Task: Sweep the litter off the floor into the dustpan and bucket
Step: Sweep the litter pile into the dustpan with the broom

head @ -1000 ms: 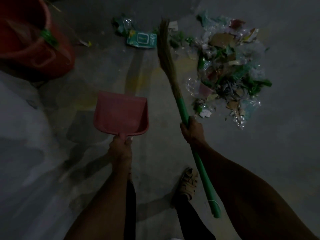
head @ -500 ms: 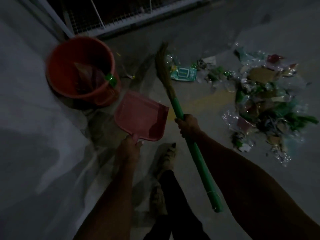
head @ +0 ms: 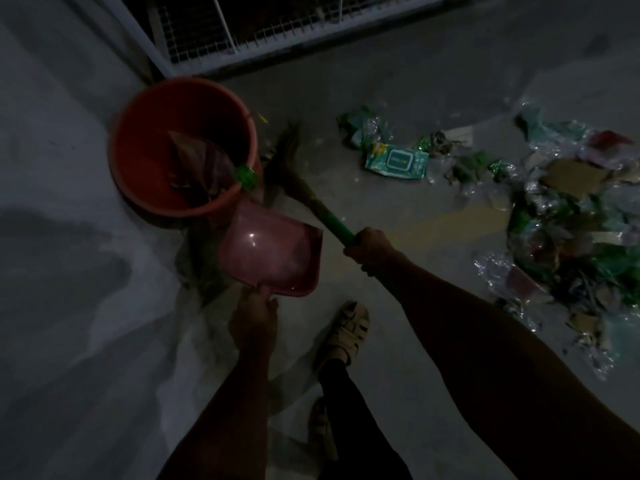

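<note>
My left hand [head: 254, 315] grips the handle of a pink dustpan [head: 273, 249], whose front lip is right at the rim of an orange-red bucket [head: 138, 140]. The bucket holds some wrappers. My right hand [head: 369, 245] grips the green handle of a grass broom [head: 294, 174]; its bristles lie beside the bucket. A big pile of litter [head: 568, 216] lies on the floor at the right. A green wipes packet [head: 396, 161] and a few scraps lie between the pile and the broom.
A white wire-mesh gate [head: 249, 32] runs along the back. A pale wall [head: 52, 237] rises at the left, close behind the bucket. My sandalled foot [head: 346, 332] stands just right of the dustpan. Bare concrete floor [head: 398, 81] lies between gate and litter.
The view swung left and the bucket came fully into sight. The dustpan moved up to the bucket's rim. The broom head swung left, away from the litter pile, to the bucket's side.
</note>
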`<state>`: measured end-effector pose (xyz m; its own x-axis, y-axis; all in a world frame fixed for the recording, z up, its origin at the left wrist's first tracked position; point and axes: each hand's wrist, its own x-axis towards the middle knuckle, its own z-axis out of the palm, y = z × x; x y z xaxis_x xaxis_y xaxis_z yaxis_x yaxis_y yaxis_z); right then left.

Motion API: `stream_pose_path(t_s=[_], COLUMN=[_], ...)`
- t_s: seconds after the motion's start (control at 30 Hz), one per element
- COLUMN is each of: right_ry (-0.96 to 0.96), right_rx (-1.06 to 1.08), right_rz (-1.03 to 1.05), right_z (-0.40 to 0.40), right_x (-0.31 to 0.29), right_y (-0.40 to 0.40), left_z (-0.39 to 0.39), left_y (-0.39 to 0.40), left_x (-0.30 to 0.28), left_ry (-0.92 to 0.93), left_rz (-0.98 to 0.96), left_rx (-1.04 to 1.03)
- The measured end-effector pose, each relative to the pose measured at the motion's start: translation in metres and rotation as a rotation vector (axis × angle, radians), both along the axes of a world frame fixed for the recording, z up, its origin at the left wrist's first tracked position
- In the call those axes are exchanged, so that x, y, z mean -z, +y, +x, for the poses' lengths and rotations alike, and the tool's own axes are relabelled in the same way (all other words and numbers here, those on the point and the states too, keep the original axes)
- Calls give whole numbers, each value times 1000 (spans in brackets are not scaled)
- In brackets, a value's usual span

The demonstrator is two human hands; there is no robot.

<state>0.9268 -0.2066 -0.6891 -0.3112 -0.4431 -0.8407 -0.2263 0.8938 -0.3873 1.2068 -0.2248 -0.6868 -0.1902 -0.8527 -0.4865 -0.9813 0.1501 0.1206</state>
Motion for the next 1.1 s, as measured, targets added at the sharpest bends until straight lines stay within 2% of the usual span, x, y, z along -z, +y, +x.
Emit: stream_pose_path(t_s=[0.23, 0.43, 0.53, 0.77, 0.87, 1.0, 1.1], right_ry=[-53, -45, -43, 23, 62, 17, -45], right_rx=[44, 132, 191, -54, -20, 195, 352], right_rz=[-231, -364, -435, -569, -564, -461, -308], right_z=[-3, 6, 10, 15, 15, 6, -13], right_x=[-19, -40, -44, -54, -46, -25, -3], right_y=[-31, -7, 10, 12, 5, -6, -15], left_z=[20, 23, 22, -10, -19, -32, -45], left_y=[13, 25, 26, 8, 2, -11, -24], left_x=[-3, -12, -13, -23, -15, -8, -5], left_ry=[-46, 48, 90, 41, 69, 105, 74], left_rz=[57, 30, -37, 70, 92, 80, 69], left_rx=[-49, -164, -96, -119, -167, -201, -152])
